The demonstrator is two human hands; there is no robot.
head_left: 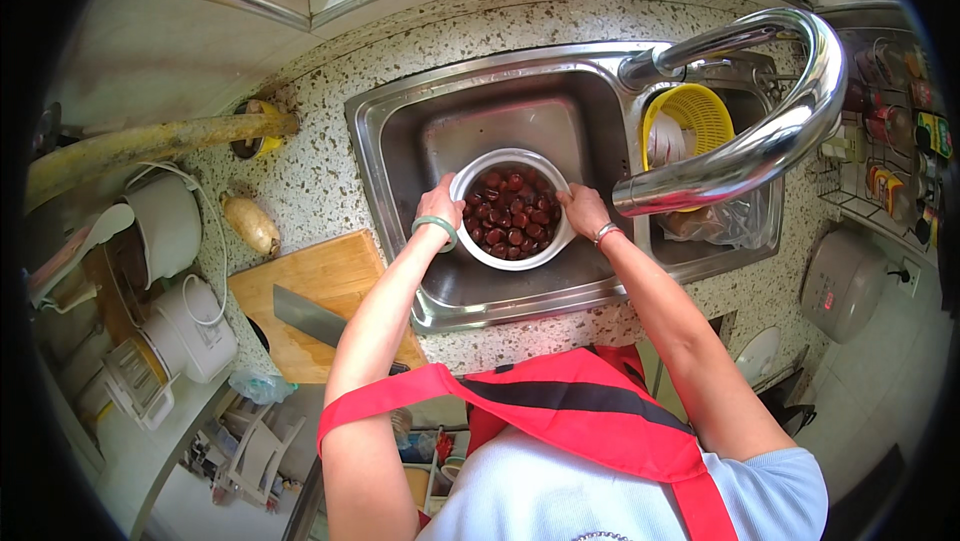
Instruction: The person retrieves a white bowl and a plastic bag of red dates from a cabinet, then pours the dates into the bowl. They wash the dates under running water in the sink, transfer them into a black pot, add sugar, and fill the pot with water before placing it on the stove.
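Observation:
A round white pot (pixel 490 158) full of dark red, glossy round fruits (pixel 512 213), which look like cherries, is held over the larger basin of the steel sink (pixel 440 313). My left hand (pixel 442 205), with a green bangle at its wrist, is closed on the pot's left side. On the opposite side my right hand (pixel 586 211) grips the rim or a handle; the fingers of both hands are partly hidden. Whether the pot rests on the basin floor cannot be made out. A curved chrome faucet (pixel 740 171) reaches in just right of my right hand.
The smaller basin holds a yellow basket (pixel 720 116) and a clear plastic bag (pixel 725 226). Left of the sink, a cleaver (pixel 308 316) lies on a wooden cutting board (pixel 300 279), near a brown tuber (pixel 250 225) and a white appliance (pixel 192 328). A yellowish pipe (pixel 150 146) crosses behind.

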